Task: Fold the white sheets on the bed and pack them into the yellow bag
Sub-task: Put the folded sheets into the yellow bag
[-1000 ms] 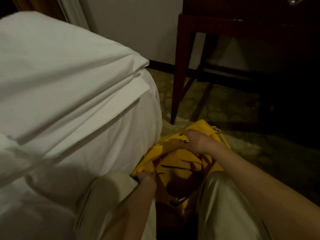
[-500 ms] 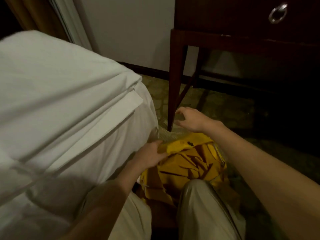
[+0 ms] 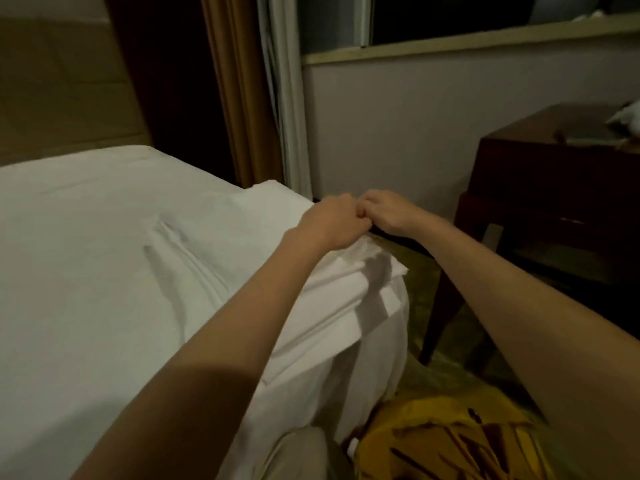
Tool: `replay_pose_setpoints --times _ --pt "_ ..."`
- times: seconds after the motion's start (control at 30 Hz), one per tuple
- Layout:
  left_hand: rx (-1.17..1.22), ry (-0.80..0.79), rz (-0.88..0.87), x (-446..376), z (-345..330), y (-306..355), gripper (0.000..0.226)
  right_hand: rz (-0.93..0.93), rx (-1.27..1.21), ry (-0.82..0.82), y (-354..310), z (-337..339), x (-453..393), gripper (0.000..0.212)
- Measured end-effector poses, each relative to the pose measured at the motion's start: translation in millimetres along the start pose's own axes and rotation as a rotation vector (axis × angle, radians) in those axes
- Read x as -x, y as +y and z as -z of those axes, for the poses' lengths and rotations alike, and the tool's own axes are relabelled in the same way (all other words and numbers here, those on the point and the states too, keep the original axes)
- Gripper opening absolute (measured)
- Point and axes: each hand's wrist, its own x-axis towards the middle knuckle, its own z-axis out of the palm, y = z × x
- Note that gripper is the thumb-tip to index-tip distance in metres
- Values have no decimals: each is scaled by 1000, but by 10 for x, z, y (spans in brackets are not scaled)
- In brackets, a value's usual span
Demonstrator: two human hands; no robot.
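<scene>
Down by your knees, the yellow bag [image 3: 446, 445] lies crumpled on the floor, its mouth not held wide, so a bulky fold may snag there. Above it, the folded white sheets [image 3: 332, 299] overhang the bed [image 3: 86, 237] corner and could slide off if you tug one layer. Your left hand [image 3: 329, 221] and right hand [image 3: 391, 211] meet with curled fingers over the far corner; whether they pinch cloth I cannot tell. The dark nightstand [image 3: 554, 209] crowds the right, leaving a narrow floor strip.

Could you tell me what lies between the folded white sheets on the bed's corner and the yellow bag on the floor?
In the head view, only the bed's white draped side separates the folded white sheets from the yellow bag.
</scene>
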Motion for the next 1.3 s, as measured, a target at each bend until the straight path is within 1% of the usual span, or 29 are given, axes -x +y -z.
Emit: replay_pose_setpoints --times 0.1,0.17,0.27,0.3,0.37,0.43,0.5,0.53,0.6,0.63,0.67,0.8,0.87,0.97,1.07,1.2,1.23,1.3 --pt "-111 -54 188 87 22 -436 38 -22 39 -87 -113 -217 -146 39" --pt "-126 -94 291 255 -8 -737 42 -65 55 -137 -163 -372 -193 49" --pt "-175 -126 390 513 -15 -1154 50 -111 62 -128 -156 -517 -250 60" --pt "-202 -100 427 591 10 -1270 55 -125 49 -122 -125 -549 -273 63" --pt "-204 5 548 730 90 -1425 66 -197 -3 -110 -64 -595 -301 71" --pt "-139 87 709 853 181 -1571 82 -263 -63 -47 -11 -646 -328 73" --pt "92 137 863 933 252 -1721 92 -293 -93 -5 5 -666 -339 66" --pt "239 149 907 968 273 -1778 88 -301 -108 -1 -6 -666 -345 63" --pt "527 168 921 1018 265 -1845 65 -310 -140 -1 -23 -637 -360 62" --pt "623 182 932 1043 259 -1861 52 -309 -148 -5 -32 -625 -373 62" --pt "708 184 941 1059 253 -1894 46 -308 -144 -11 -55 -609 -379 62" --pt "1083 162 948 1150 269 -1978 38 -264 -85 -2 -117 -572 -407 57" --pt "1196 138 946 1195 279 -1956 38 -222 -54 16 -183 -536 -407 52" --pt "1172 109 937 1209 288 -1847 28 -148 -48 33 -320 -489 -419 48" --pt "1149 141 912 1174 303 -1755 29 -90 -22 41 -422 -448 -411 50" --pt "1005 180 947 1186 258 -1739 53 -190 -117 -67 -316 -415 -372 62" --pt "1007 169 970 1200 235 -1736 54 -221 -152 -79 -267 -424 -360 63" --pt "1031 134 994 1206 213 -1713 50 -286 -200 -80 -176 -460 -344 64"
